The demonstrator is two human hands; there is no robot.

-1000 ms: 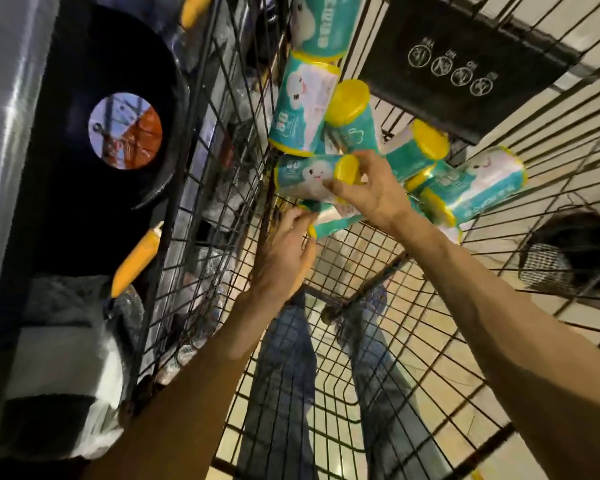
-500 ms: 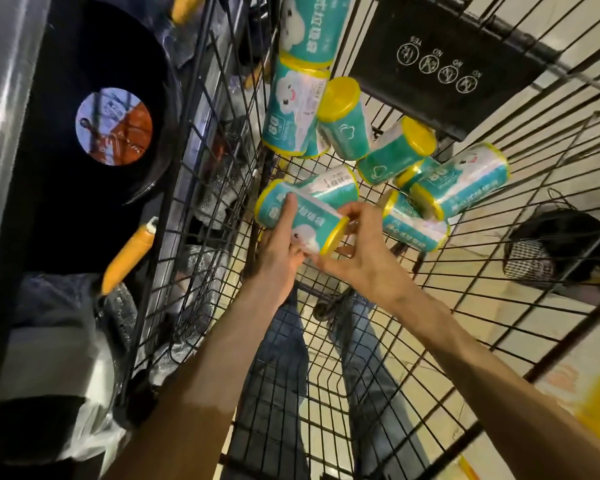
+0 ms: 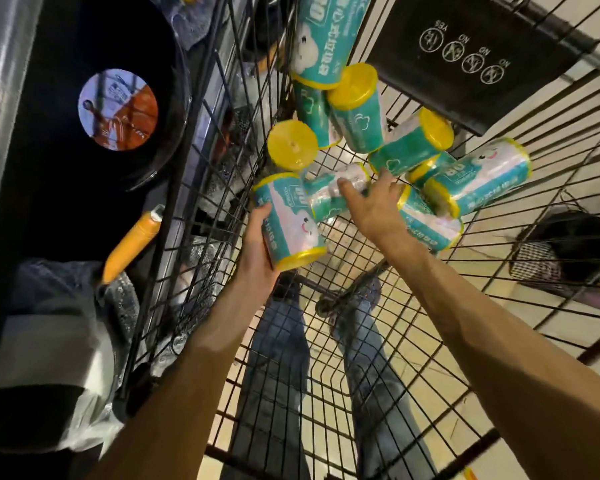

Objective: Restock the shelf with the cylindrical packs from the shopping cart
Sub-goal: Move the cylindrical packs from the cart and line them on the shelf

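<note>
Nearest the camera, two bare forearms reach down into a black wire-mesh shopping cart (image 3: 430, 306), with legs in blue jeans (image 3: 278, 358) showing through its floor grid. The left hand (image 3: 257, 251) is wrapped around a teal cylindrical pack with yellow rims and a smiling cloud print (image 3: 290, 220), holding it tilted just above the cart floor. Just beside it, the right hand (image 3: 374, 206) has its fingers spread and relaxed, the fingertips lying on a second teal pack wrapped in shiny film (image 3: 336, 192); whether it grips that pack cannot be told. Beyond the hands, more teal packs with yellow caps (image 3: 413, 143) lie heaped against one another in the cart's far corner, some on their sides, one showing its round yellow end (image 3: 292, 144). Behind the heap hangs a black plastic flap with white circular symbols (image 3: 465, 53). Left of the cart, outside the mesh, sits an orange bottle (image 3: 132, 244) near a dark round disc with an orange-and-white label (image 3: 118, 109).
</note>
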